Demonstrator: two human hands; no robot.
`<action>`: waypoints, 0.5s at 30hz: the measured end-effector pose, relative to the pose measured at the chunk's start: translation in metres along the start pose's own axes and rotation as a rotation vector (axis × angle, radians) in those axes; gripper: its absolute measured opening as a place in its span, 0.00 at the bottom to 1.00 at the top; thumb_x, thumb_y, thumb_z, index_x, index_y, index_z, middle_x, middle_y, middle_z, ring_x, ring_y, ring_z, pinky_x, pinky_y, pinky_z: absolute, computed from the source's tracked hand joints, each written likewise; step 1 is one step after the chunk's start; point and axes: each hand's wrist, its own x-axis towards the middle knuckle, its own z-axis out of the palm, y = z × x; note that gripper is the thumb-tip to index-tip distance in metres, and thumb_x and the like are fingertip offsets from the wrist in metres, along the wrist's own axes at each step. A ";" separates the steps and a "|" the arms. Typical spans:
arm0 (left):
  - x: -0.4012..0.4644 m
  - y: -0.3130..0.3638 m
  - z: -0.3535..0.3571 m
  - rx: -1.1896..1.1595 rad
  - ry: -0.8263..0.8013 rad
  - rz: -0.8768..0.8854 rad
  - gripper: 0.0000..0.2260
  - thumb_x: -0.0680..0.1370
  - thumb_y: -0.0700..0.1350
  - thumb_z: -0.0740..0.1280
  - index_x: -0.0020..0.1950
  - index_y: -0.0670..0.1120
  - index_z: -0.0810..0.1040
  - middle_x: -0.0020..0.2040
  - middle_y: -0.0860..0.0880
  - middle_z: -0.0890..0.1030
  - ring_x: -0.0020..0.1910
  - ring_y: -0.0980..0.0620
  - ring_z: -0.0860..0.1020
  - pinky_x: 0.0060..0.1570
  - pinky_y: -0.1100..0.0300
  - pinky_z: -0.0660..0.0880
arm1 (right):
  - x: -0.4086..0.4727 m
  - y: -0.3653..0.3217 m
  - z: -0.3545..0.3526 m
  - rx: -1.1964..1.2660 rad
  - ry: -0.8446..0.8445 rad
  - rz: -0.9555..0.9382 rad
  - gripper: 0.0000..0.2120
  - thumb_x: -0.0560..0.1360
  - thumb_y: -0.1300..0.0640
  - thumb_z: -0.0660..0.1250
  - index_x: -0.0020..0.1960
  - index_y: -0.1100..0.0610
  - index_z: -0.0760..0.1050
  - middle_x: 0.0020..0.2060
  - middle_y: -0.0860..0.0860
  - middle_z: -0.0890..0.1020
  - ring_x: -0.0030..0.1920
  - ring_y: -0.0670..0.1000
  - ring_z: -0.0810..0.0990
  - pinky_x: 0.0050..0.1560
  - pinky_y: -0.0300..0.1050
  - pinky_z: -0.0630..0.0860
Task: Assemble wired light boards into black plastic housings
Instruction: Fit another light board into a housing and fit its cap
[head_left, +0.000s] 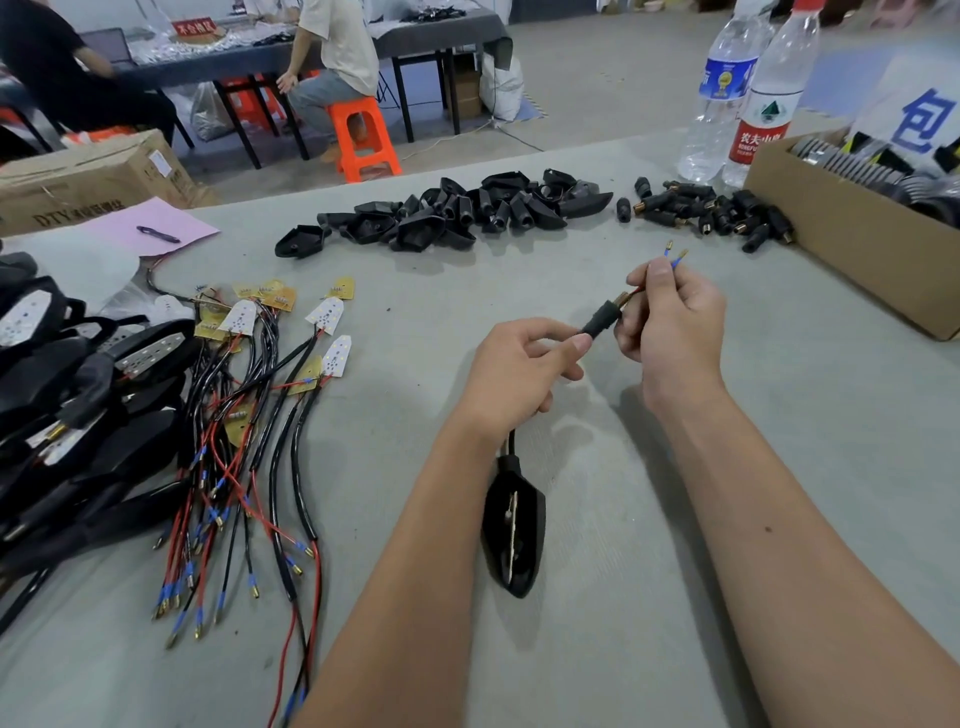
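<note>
Nearest the camera, on the grey table (597, 649): black housing (513, 525), long axis near-to-far, pointed tip toward the viewer, cable running up into the left hand (511, 371). Left hand: forearm angled up-right, thumb and forefinger pinched on a black sleeve connector (601, 321) that slants up-right. Right hand (667, 325): fingers closed on the wire ends (675, 255), blue-sleeved terminals pointing away. Beyond: pile of empty housings (447, 215).

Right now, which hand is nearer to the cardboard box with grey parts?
Right. The right hand holds the wire ends just left of the cardboard box; the left hand, pinching the black sleeve, is farther left.
</note>
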 end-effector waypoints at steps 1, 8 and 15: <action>0.000 0.000 0.002 0.014 0.009 0.008 0.05 0.80 0.48 0.71 0.50 0.48 0.85 0.41 0.46 0.86 0.22 0.57 0.70 0.24 0.65 0.67 | 0.000 -0.001 0.000 0.014 -0.012 0.016 0.15 0.86 0.57 0.57 0.41 0.56 0.73 0.21 0.50 0.70 0.20 0.50 0.63 0.25 0.36 0.61; -0.003 0.004 -0.006 -0.065 -0.078 -0.009 0.07 0.78 0.44 0.73 0.46 0.41 0.81 0.41 0.45 0.85 0.31 0.49 0.80 0.29 0.59 0.73 | -0.003 0.000 0.000 0.051 0.017 0.079 0.17 0.87 0.57 0.55 0.40 0.56 0.71 0.21 0.48 0.69 0.20 0.48 0.63 0.25 0.37 0.60; -0.005 0.006 -0.013 -0.126 -0.067 -0.044 0.08 0.76 0.38 0.76 0.50 0.35 0.81 0.42 0.41 0.84 0.31 0.49 0.80 0.30 0.59 0.75 | -0.005 -0.001 0.002 0.061 0.069 0.107 0.18 0.86 0.57 0.56 0.39 0.55 0.72 0.22 0.47 0.70 0.22 0.47 0.65 0.25 0.37 0.62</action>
